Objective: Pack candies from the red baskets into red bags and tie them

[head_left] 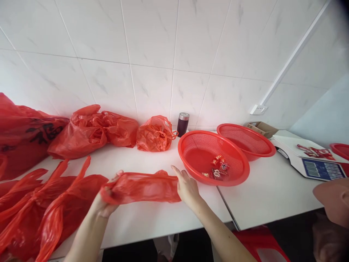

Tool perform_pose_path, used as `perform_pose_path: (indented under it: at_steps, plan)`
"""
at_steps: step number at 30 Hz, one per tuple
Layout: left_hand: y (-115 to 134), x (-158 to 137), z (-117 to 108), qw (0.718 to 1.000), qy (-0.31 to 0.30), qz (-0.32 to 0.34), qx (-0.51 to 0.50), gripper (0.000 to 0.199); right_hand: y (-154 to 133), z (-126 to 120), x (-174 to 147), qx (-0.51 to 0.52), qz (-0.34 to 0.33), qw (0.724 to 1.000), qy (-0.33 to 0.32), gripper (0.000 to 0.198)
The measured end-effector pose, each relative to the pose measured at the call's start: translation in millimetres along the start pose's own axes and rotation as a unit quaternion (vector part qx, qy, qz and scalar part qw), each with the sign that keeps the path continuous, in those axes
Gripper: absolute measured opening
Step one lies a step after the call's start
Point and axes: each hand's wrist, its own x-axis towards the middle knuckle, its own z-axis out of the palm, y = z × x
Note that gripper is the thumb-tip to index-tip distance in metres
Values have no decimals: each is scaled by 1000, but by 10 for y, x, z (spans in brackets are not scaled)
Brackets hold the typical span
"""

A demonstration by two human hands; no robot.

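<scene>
Left grip [106,206] holds red bag [148,187]; right grip [188,187] touches it

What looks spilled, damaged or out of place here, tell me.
Nothing stands out: wrapped pieces lie inside the front basket, packets rest on the scale; the handheld bag is too blurred to check for tears.

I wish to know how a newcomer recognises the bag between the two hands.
Start at the white table under the tiled wall. Near its front edge, left of the nearer red basket, a red bag stretches between the left hand and the right hand. Its flat shape sets it apart from the bulging red bags nearby.
</scene>
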Motion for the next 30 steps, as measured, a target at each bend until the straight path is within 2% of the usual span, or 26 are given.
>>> perform_pose_path:
  at_steps: [4, 6, 8, 9, 10, 11, 13, 15, 17, 18, 19, 20, 21, 22, 25, 27, 28, 30]
  plan:
    - [105, -42, -251, 993, 114, -2, -17, 16, 77, -8, -12, 126, 0, 992, -5, 70]
    - [155, -195, -203, 977, 198, 79, 16, 24, 75, -29, 3, 219, 2, 976, 9, 65]
    - [190, -400, -33, 928, 245, 238, 147, 25, 36, -45, 27, 306, 12, 952, 20, 60]
    - [185, -496, 81, 888, 229, 320, 238, 20, 1, -47, 36, 350, 22, 936, 19, 57]
    - [157, -574, 200, 841, 187, 382, 333, 16, -44, -46, 40, 395, 33, 918, 15, 55]
    - [101, -624, 312, 800, 128, 412, 417, 13, -96, -45, 36, 441, 45, 897, 9, 52]
    - [-84, -620, 465, 753, 17, 382, 536, 14, -203, -59, -4, 531, 67, 845, -8, 45]
    - [-299, -490, 467, 728, -23, 299, 617, 18, -276, -126, -91, 611, 82, 787, -37, 40]
    - [-442, -294, 316, 715, 12, 222, 663, 24, -276, -264, -211, 676, 80, 728, -83, 38]
    - [-466, -196, 205, 717, 43, 194, 668, 25, -245, -357, -275, 694, 70, 708, -108, 38]
    - [-458, -110, 87, 729, 64, 169, 661, 26, -197, -458, -334, 697, 53, 704, -131, 35]
    - [-424, -42, -25, 741, 77, 148, 651, 28, -137, -562, -385, 681, 30, 716, -152, 30]
    - [-374, 6, -119, 748, 81, 138, 644, 29, -72, -659, -424, 649, 4, 741, -171, 23]
    - [-318, 33, -188, 755, 77, 135, 637, 30, -9, -743, -449, 605, -23, 774, -188, 17]
    - [-192, 4, -225, 772, 38, 152, 616, 26, 133, -867, -448, 435, -71, 873, -208, 23]
    - [-157, -82, -157, 794, -14, 167, 584, 26, 177, -847, -410, 289, -50, 940, -176, 28]
    - [-143, -140, -117, 806, -55, 174, 564, 27, 188, -820, -390, 209, -28, 965, -159, 37]
    - [-97, -268, -62, 817, -166, 175, 525, 39, 195, -775, -365, 80, 15, 986, -143, 66]
